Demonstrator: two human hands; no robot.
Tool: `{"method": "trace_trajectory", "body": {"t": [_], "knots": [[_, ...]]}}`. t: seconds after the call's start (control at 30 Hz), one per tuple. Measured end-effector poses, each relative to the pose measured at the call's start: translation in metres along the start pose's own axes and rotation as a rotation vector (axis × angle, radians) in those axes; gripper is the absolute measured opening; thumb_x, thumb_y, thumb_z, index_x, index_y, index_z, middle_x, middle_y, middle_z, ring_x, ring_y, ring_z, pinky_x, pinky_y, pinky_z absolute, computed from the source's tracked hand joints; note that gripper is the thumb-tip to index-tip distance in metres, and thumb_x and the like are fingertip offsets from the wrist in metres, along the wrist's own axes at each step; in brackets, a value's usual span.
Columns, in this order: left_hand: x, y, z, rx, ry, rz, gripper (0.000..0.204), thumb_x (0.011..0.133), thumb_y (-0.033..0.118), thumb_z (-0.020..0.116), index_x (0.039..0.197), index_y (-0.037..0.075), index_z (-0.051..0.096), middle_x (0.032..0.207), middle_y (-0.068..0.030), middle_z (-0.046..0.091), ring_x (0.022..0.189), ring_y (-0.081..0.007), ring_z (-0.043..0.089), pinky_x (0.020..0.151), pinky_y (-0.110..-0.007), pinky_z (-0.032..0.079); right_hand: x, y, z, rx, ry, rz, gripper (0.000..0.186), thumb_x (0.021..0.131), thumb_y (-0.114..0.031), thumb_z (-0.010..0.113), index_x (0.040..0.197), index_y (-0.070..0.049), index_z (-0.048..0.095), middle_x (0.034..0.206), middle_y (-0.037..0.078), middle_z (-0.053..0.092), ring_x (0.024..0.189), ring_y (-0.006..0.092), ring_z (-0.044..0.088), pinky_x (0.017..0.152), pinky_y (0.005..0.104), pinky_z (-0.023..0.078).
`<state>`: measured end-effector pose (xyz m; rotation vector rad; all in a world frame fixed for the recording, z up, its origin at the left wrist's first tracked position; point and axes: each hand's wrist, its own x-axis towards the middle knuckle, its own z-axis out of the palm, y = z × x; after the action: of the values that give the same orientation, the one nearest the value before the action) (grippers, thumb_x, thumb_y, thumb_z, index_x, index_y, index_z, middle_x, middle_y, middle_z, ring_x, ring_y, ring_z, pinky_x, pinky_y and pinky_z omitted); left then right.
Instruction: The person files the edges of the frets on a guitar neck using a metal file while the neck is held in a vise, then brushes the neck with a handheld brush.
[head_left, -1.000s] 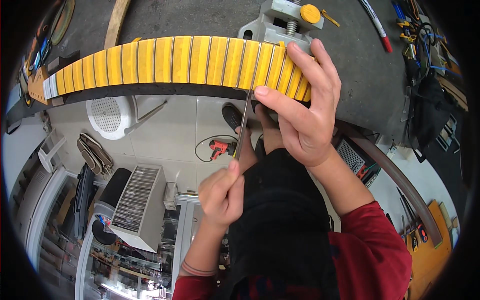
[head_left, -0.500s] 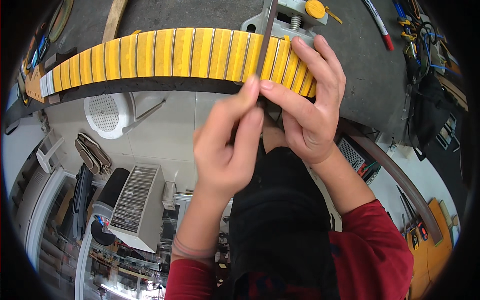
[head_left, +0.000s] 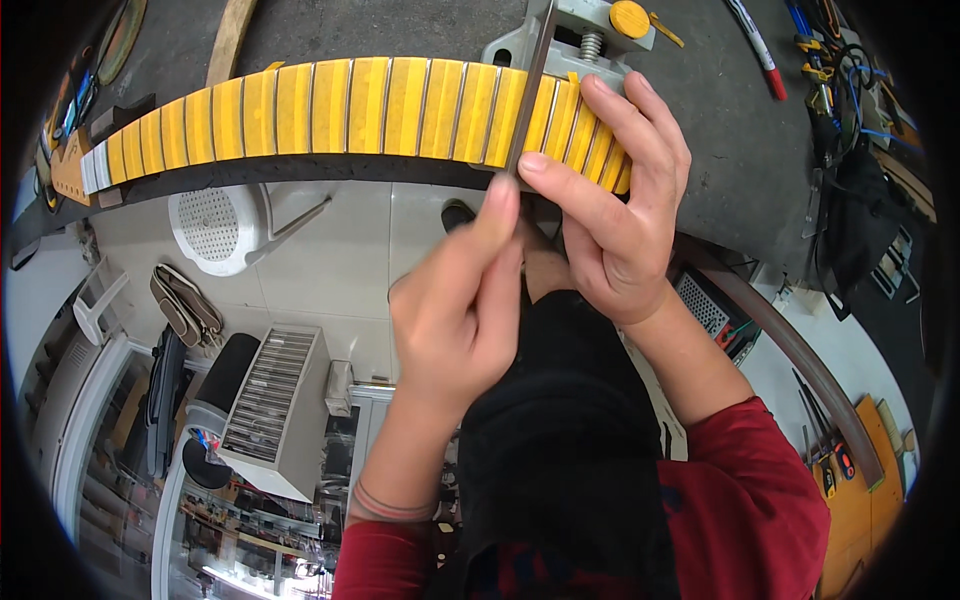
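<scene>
A guitar neck lies across the bench, its fretboard covered in yellow tape between metal frets. My left hand is closed on the handle end of a long, narrow dark file, which crosses the taped board near its right end. My right hand grips that end of the neck, fingertips at both edges of the board and one beside the file. Behind them a grey vise with a yellow knob sits on the dark bench.
A red-capped marker, wooden strip and tools with cables lie on the bench. Below are a white perforated stool, a metal cabinet, bags and, at right, a wooden board with tools.
Since a second ago my left hand has pushed up with the file toward the far side, then drawn back slightly in the last half second. My right hand has stayed nearly in place.
</scene>
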<state>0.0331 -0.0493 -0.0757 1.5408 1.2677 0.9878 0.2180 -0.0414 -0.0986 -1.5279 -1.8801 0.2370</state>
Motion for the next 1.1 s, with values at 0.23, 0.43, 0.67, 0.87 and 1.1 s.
{"method": "trace_trajectory", "body": {"t": [0.23, 0.43, 0.67, 0.87, 1.1], "knots": [[-0.043, -0.012, -0.01, 0.125, -0.072, 0.097, 0.036, 0.102, -0.011, 0.066, 0.138, -0.008, 0.068, 0.115, -0.0189, 0.08, 0.085, -0.0103, 0.07, 0.076, -0.026, 0.057, -0.008, 0.009, 0.001, -0.023, 0.004, -0.033, 0.053, 0.078, -0.001, 0.076, 0.122, -0.029, 0.084, 0.154, 0.013, 0.061, 0.145, 0.0434, 0.049, 0.122, 0.0501, 0.039], [-0.023, -0.015, -0.001, 0.118, 0.009, 0.162, 0.044, 0.091, -0.016, 0.072, 0.134, -0.005, 0.071, 0.085, -0.0183, 0.074, 0.06, -0.0238, 0.068, 0.058, -0.034, 0.053, -0.004, 0.006, 0.003, -0.006, 0.024, -0.034, 0.058, 0.077, 0.0, 0.075, 0.126, -0.029, 0.083, 0.153, 0.013, 0.061, 0.144, 0.0434, 0.05, 0.122, 0.0509, 0.039], [-0.105, -0.029, -0.041, 0.065, -0.103, -0.001, 0.038, 0.091, -0.014, 0.072, 0.129, -0.007, 0.069, 0.084, -0.0173, 0.074, 0.061, -0.0245, 0.069, 0.058, -0.031, 0.054, -0.005, 0.007, 0.006, 0.044, 0.05, -0.012, 0.065, 0.073, 0.005, 0.072, 0.128, -0.028, 0.08, 0.154, 0.014, 0.061, 0.144, 0.0438, 0.05, 0.122, 0.0514, 0.039], [-0.093, -0.032, -0.034, -0.082, -0.076, -0.028, 0.032, 0.094, -0.013, 0.071, 0.126, -0.009, 0.069, 0.085, -0.013, 0.073, 0.063, -0.0196, 0.067, 0.059, -0.029, 0.053, -0.006, 0.012, 0.006, 0.021, 0.051, -0.051, 0.066, 0.072, 0.005, 0.072, 0.13, -0.027, 0.078, 0.153, 0.014, 0.061, 0.144, 0.0437, 0.05, 0.122, 0.0517, 0.039], [0.008, -0.004, -0.004, -0.33, -0.068, -0.244, 0.037, 0.102, -0.009, 0.067, 0.139, -0.007, 0.068, 0.102, -0.0092, 0.078, 0.077, -0.0131, 0.069, 0.072, -0.026, 0.056, -0.002, 0.005, 0.004, -0.01, 0.018, -0.03, 0.061, 0.074, 0.001, 0.073, 0.128, -0.027, 0.08, 0.153, 0.014, 0.061, 0.144, 0.0437, 0.05, 0.122, 0.0517, 0.039]]}}
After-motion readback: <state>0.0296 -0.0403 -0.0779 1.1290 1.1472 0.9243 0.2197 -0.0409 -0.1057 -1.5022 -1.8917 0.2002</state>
